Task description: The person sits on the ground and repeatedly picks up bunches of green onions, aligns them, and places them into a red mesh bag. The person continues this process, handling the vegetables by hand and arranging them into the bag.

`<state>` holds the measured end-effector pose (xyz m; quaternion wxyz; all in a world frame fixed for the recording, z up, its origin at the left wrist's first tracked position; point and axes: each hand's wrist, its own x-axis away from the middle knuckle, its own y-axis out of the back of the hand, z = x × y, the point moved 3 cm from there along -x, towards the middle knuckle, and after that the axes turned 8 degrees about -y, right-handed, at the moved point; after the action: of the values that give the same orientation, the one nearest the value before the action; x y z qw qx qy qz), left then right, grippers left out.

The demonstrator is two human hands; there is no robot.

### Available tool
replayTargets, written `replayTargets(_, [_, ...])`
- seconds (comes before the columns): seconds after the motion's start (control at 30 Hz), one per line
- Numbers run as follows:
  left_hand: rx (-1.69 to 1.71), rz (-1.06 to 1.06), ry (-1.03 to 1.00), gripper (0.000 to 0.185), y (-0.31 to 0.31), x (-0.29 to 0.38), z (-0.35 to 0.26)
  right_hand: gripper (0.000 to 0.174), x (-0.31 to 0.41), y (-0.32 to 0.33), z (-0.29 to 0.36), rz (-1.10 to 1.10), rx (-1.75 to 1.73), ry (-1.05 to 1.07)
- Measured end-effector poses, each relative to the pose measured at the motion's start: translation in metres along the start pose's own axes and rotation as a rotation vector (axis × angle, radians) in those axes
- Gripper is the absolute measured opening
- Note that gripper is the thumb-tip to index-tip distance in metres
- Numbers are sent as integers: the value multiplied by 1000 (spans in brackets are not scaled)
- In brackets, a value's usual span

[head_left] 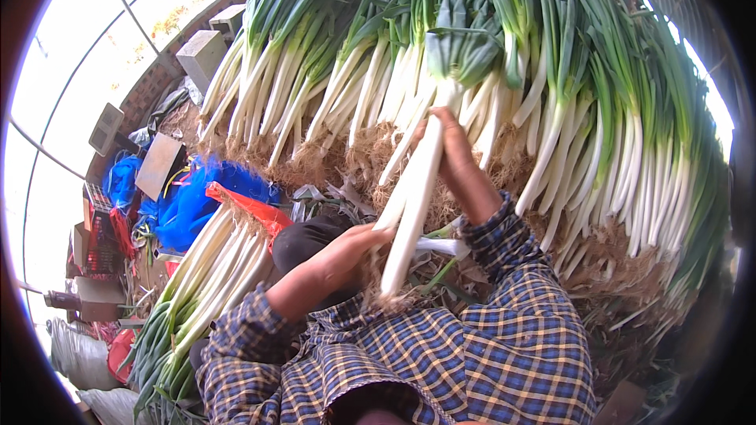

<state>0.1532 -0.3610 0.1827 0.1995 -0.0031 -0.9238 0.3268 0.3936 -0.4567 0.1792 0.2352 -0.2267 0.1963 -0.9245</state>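
My right hand [459,150] grips long green onions high on their white shafts, just below the leaves. One thick white onion shaft [413,212] slants down towards my chest, its roots close to my checked shirt. Another shaft lies just left of it. My left hand [345,257] is closed around the lower part of the shafts, near the root end; its fingertips are partly hidden. Beyond my hands lies a wide heap of green onions [366,94], roots towards me and green leaves away. Left of my left arm, a separate bunch of green onions [218,260] has its roots against a red plastic sheet [251,208].
Blue netting [192,200] lies at the left, beside a box-like block [158,165]. Grey hollow blocks [202,58] stand along a low brick edge [139,91]. Pale sacks [80,354] and a red basin [120,355] sit at lower left. Dry husks litter the ground.
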Motion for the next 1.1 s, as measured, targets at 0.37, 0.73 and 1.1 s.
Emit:
replayTargets(0.37, [-1617, -549, -279, 128, 16, 186, 8, 70, 96, -179, -107, 408, 69, 253])
replayTargets(0.73, [-1057, -904, -569, 117, 62, 227, 30, 60, 104, -333, -125, 680, 66, 287])
replayTargets(1.1, [-1989, -1142, -942, 99, 239, 62, -282, 83, -114, -316, -41, 371, 731, 460])
